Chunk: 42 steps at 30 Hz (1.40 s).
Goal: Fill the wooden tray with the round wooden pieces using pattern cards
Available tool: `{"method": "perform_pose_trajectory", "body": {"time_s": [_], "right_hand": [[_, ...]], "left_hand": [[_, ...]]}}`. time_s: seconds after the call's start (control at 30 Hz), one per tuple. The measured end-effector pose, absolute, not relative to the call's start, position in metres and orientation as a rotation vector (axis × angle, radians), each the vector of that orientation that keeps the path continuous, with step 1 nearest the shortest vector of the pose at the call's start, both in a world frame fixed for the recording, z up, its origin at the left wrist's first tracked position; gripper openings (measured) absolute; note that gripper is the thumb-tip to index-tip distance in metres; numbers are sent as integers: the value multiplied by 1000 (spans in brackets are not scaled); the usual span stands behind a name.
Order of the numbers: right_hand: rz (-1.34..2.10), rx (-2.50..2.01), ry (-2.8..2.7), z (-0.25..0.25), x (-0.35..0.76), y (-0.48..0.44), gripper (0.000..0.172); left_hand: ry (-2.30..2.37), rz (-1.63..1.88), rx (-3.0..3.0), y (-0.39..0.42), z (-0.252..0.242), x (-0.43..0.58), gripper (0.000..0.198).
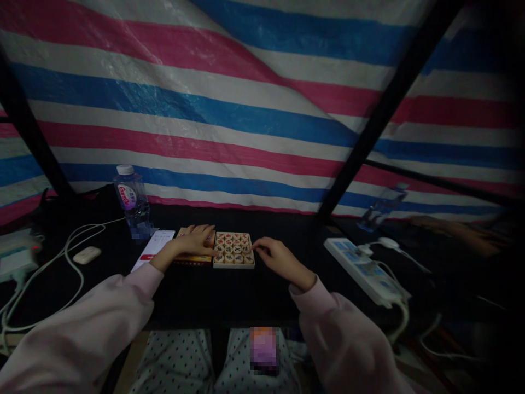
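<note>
A shallow pale box [234, 266] lies on the black table in front of me. Round wooden Chinese chess pieces [233, 249] fill it in rows, red characters at the back and dark ones in front. Just left of it is a yellow and red box lid [192, 260]. My left hand [197, 241] rests flat over this lid, fingers spread, its thumb reaching to the left edge of the piece box. At the box's right edge is my right hand [273, 254], fingers loosely bent, thumb and forefinger apart. Whether its fingertips touch the box is hard to make out.
A phone [158, 244] and a clear water bottle [134, 202] stand left of the lid. Farther left lie a white earbud case [87, 255] and looping white cables [69, 262]. On the right are a power strip [361, 268] with plugs and another bottle [381, 207].
</note>
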State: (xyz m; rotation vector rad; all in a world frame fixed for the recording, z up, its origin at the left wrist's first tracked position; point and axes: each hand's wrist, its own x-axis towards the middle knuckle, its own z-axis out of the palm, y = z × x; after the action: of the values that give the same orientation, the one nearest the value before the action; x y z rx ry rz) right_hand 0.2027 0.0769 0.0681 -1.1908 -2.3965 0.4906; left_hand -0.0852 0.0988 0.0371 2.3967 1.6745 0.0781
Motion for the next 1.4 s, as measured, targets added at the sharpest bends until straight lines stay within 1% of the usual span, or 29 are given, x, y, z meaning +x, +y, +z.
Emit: {"method": "perform_pose_trajectory", "body": {"time_s": [0.07,0.13,0.23,0.37,0.47,0.53,0.63,0.73,0.9,1.1,1.3,1.4], "right_hand": [[423,-1183,-2264,68,211,81,24],[363,-1177,-2080,63,219,90,23],[330,-1195,-1812,44,228,109,24],[330,-1249,-1662,18,237,133,24],[331,-1268,-1654,10,241,140,24],[318,-1266,-1670,9,242,140,24],[285,-1256,-1720,10,241,137,23],[251,-1244,-1742,10,240,135,22],[244,-1237,-1764,10,240,133,22],[237,-1245,-1773,11,238,132,22],[220,-1234,-1768,7,239,135,22],[208,-1226,-1775,6,239,136,22]], "left_hand": [[1619,-65,2362,96,44,-89,114],[1615,-165,2338,93,50,-90,125],[1671,-229,2305,92,56,-91,133],[1672,-120,2305,92,67,-99,122],[1631,68,2339,92,74,-103,111],[1602,189,2377,90,77,-96,108],[1606,270,2451,85,80,-69,114],[1527,244,2572,80,82,-33,119],[1376,188,2660,87,82,5,114],[1397,106,2594,102,66,17,109],[1387,110,2504,104,44,15,120],[1382,120,2450,106,39,15,121]]}}
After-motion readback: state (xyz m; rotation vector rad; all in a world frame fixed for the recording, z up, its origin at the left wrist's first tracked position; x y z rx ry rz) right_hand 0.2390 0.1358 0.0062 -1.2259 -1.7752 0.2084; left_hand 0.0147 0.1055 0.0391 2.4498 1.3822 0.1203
